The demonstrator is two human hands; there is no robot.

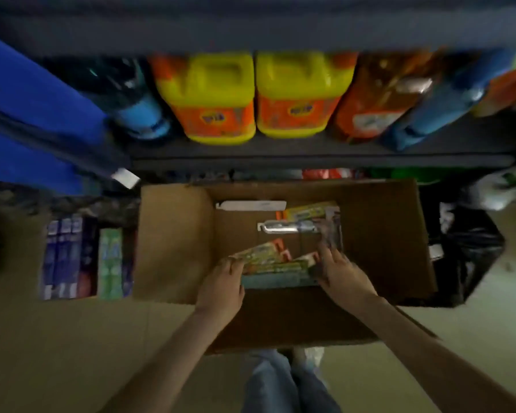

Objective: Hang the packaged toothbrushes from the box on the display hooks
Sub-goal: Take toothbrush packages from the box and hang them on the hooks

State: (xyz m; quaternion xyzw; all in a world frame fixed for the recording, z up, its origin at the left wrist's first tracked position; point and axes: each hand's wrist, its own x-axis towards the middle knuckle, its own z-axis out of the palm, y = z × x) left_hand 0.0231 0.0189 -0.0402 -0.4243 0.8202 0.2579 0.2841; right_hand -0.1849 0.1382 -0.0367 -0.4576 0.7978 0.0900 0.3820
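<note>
Head view, blurred: left hand and right hand, grip closed on toothbrush packs in box.

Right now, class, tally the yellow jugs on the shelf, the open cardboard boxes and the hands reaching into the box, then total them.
Yellow jugs: 2
Open cardboard box: 1
Hands, left hand and right hand: 2
Total: 5
</note>
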